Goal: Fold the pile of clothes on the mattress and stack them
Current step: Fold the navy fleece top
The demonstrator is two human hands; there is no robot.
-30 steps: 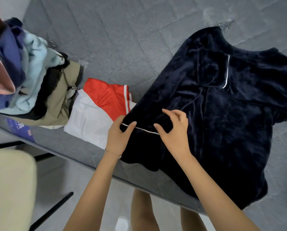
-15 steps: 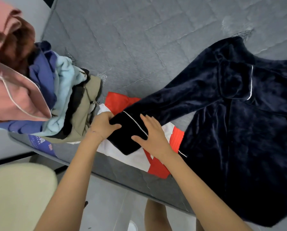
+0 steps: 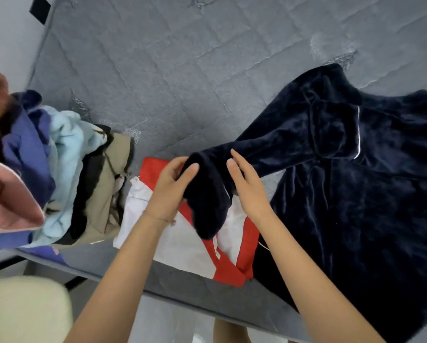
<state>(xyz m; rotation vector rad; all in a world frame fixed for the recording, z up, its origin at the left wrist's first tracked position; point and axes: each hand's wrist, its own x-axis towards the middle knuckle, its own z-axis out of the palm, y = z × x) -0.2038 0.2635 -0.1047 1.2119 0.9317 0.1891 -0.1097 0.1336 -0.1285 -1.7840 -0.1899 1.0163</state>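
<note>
At the mattress's [image 3: 182, 82] near edge | navy sleeve [image 3: 207, 194] is gripped by left hand [image 3: 170, 186] | right hand [image 3: 249, 189] is laid flat against it, fingers straight | red-and-white garment [image 3: 182, 243] is overlapped.

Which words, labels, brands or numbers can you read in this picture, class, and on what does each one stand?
No text here can be read for certain.
Purple label on the mattress edge, below the clothes pile: it has print on it, but too blurred to read.
Navy velvet top: white piping only, no writing.
Red and white garment: no writing shows.
</note>
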